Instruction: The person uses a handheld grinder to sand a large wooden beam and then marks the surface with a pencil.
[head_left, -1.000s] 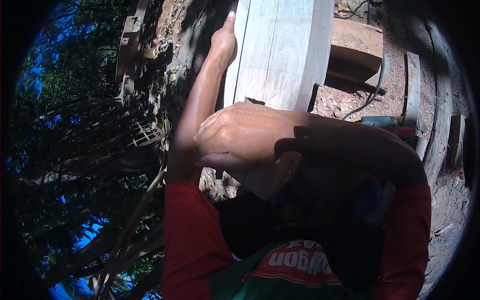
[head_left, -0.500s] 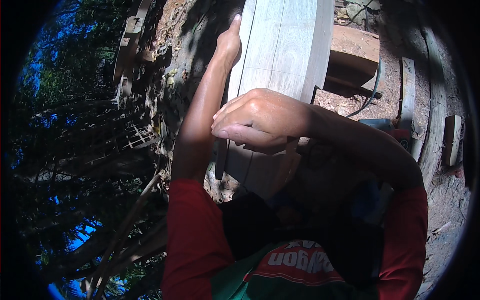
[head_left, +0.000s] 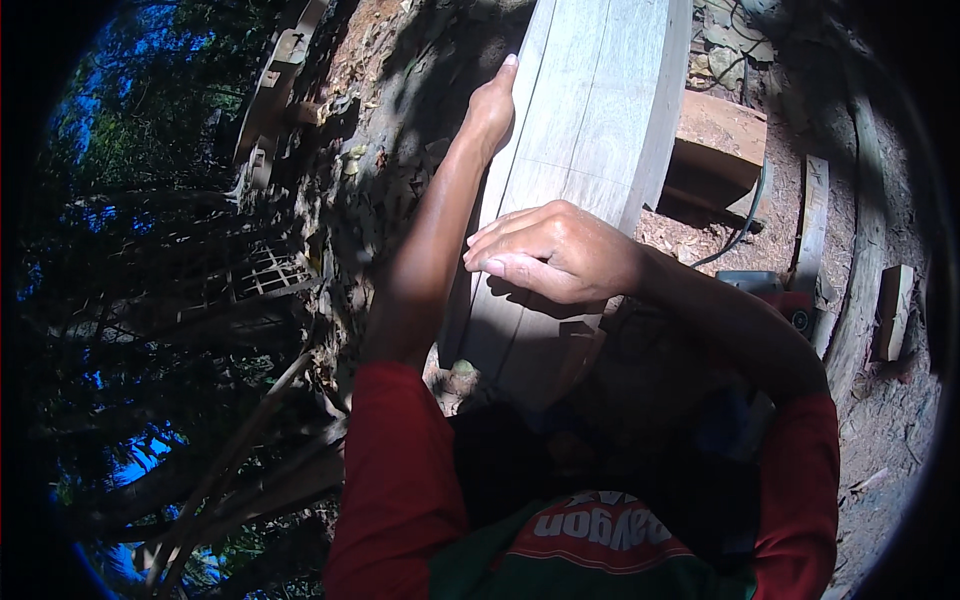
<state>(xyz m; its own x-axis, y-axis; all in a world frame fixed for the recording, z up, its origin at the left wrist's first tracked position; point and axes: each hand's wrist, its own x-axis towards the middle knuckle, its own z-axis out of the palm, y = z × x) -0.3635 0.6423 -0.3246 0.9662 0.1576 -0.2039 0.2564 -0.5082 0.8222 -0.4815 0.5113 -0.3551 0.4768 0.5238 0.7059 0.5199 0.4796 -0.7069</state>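
while the left hand [head_left: 492, 108] grips the plank [head_left: 585, 150] edge far up, the right hand [head_left: 552, 250] lies loose-fingered across it, likely steadying; next needs firmer hold.

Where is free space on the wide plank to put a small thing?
The plank is bare between the left hand on its left edge and the right hand lower down. Right of it, wood blocks and a cable crowd the ground.
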